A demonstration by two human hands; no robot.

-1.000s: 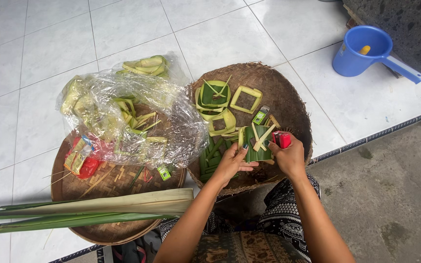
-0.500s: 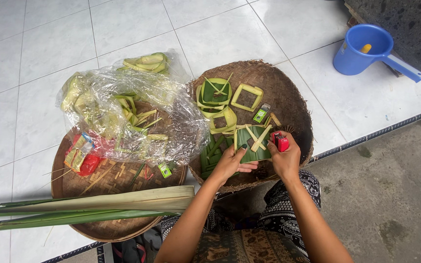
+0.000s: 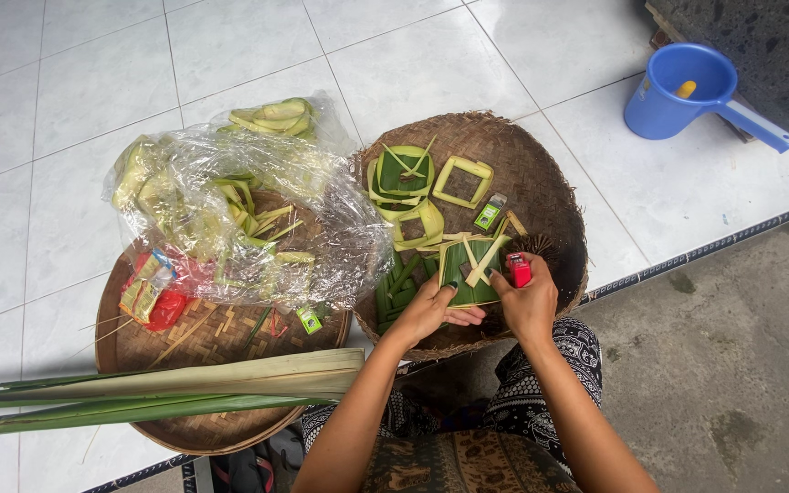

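My left hand holds a small square tray of dark green leaf with pale yellow strips crossed over it, just above the right woven basket. My right hand grips a small red stapler pressed at the tray's right edge. Finished yellow-green leaf frames and a filled one lie further back in the same basket, beside a small green box.
A second woven basket at the left carries a clear plastic bag of leaf pieces, a red packet and long palm leaves. A blue dipper stands on the white tiles at the far right.
Both hands have drawn the leaf tray slightly closer and turned it; the red stapler has shifted left against the tray's right edge.
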